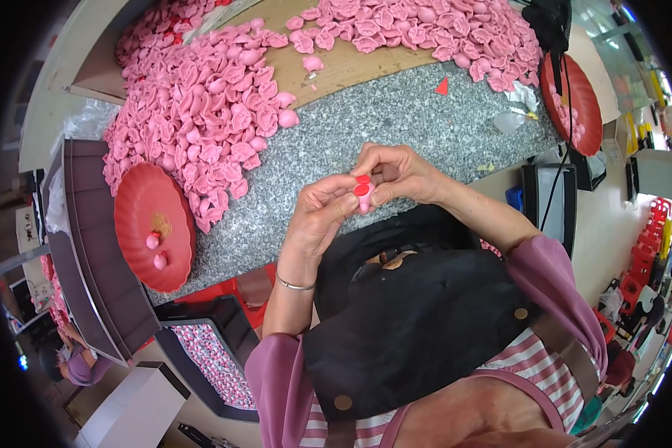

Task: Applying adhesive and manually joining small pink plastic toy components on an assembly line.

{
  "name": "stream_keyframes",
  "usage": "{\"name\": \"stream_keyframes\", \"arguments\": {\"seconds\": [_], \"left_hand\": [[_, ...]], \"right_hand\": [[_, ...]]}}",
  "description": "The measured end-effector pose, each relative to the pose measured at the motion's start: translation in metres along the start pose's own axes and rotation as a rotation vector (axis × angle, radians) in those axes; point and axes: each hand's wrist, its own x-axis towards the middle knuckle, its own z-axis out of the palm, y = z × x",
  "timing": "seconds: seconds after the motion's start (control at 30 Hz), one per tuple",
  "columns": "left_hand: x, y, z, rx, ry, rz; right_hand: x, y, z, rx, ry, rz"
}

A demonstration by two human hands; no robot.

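Pink, with a red cap, a small piece (363, 196) sits at frame centre pinched between both hands, left (322, 216) steadying, right (396, 173) pressing, above the grey speckled surface (396, 119).

A speckled grey granite surface (366, 127) meets a pale wooden board (343, 63) at its far edge. Dark trays (89, 246) flank its left edge; daylight brightens pale flooring (612, 224) on the right.
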Motion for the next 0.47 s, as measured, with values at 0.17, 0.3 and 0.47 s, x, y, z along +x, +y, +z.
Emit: {"name": "stream_keyframes", "arguments": {"seconds": [0.17,0.3,0.47], "left_hand": [[-0.0003,-0.003,-0.0027,-0.014,0.006,0.003],[0.0008,-0.0058,-0.0049,-0.043,0.014,0.004],[0.0005,-0.0071,-0.0086,-0.046,-0.006,0.001]], "right_hand": [[0.0007,-0.0016,0.0013,0.043,-0.009,0.017],[0.0006,-0.0017,0.0003,0.012,-0.003,0.011],[0.0009,-0.0001,-0.0012,0.032,-0.021,0.013]]}}
